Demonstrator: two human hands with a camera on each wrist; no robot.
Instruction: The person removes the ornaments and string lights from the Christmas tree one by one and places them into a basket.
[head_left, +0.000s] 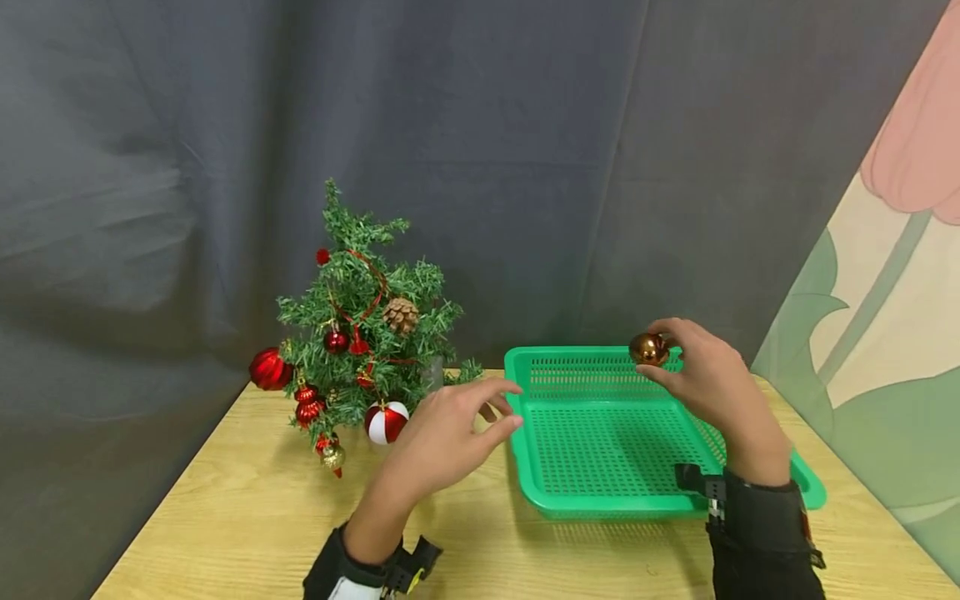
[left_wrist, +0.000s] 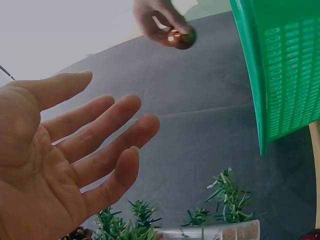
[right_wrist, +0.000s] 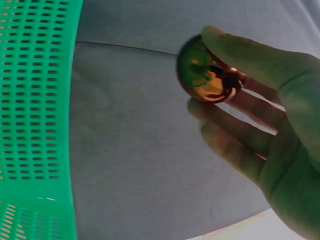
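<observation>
Both wrists end in dark cuffs cut off by the frame's lower edge. Right hand (head_left: 712, 387) pinches a gold bauble (head_left: 648, 349) above the green basket (head_left: 600, 492), partly hiding its far rim, while left hand (head_left: 450, 433) hovers empty, fingers spread, just beside the small decorated tree (head_left: 360, 333).

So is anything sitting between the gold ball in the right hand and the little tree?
Only the left hand: it hangs open between the gold ball, pinched by the right hand over the green basket, and the tree.
</observation>
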